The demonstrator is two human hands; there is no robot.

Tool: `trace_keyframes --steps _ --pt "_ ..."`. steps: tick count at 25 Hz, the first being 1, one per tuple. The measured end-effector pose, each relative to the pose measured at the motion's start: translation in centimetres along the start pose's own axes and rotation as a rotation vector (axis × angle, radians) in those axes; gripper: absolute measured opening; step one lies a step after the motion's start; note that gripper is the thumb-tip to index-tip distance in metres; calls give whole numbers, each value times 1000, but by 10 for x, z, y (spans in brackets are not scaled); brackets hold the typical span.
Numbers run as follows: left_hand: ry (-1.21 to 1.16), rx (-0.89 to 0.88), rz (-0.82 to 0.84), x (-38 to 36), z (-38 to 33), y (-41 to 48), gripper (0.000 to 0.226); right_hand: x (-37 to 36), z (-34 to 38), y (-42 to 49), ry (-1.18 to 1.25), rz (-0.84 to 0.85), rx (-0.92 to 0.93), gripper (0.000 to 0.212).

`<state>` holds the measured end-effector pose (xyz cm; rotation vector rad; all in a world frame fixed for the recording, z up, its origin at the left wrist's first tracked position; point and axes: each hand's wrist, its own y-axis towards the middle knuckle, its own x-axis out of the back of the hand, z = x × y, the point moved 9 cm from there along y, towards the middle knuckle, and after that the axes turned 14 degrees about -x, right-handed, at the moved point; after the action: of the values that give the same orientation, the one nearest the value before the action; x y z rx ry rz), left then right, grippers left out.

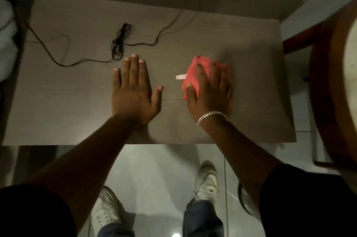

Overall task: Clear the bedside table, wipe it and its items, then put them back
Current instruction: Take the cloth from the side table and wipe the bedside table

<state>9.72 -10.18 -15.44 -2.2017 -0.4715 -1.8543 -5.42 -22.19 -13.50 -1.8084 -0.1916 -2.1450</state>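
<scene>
- Centrally, the bedside table [58,101] fills the head view as a pale wood-grain top seen from directly above, its near edge running across the lower middle of the frame.
- Left hand [133,90]: laid palm-down and flat on the tabletop near the middle, the four fingers extended and close together, the thumb splayed out to the right; it holds nothing.
- Right hand [210,90]: palm-down on the red cloth [195,74], fingers extended and slightly spread, pressing the cloth against the table surface; whether any finger curls under the fabric cannot be told.
- Red cloth: bunched beneath and ahead of the right hand, right of the table's centre, with a small pale tag [180,77] sticking out on its left side.
- Bracelet [211,117]: a silver chain around the right wrist.
- Black cable [150,41]: lies on the far half of the table, with a coiled, tied bundle just beyond the left fingertips and loose runs trailing to the left and toward the far edge.
- Dark wooden chair [326,63]: stands just beside the table's right end.
- White shoes [206,180]: on the tiled floor below the near edge.
</scene>
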Motion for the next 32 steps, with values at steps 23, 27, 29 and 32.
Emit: trace_keyframes --steps 23,27,29,32 --pt "41 195 10 36 224 41 76 -39 216 30 20 22 330 59" --pt "22 252 -37 45 243 37 73 -51 283 53 -13 53 431 59" --pt "-52 273 -127 51 243 28 71 -67 335 44 14 142 537 62" --pt "-367 318 -404 70 242 4 64 -80 377 20 1 194 664 62"
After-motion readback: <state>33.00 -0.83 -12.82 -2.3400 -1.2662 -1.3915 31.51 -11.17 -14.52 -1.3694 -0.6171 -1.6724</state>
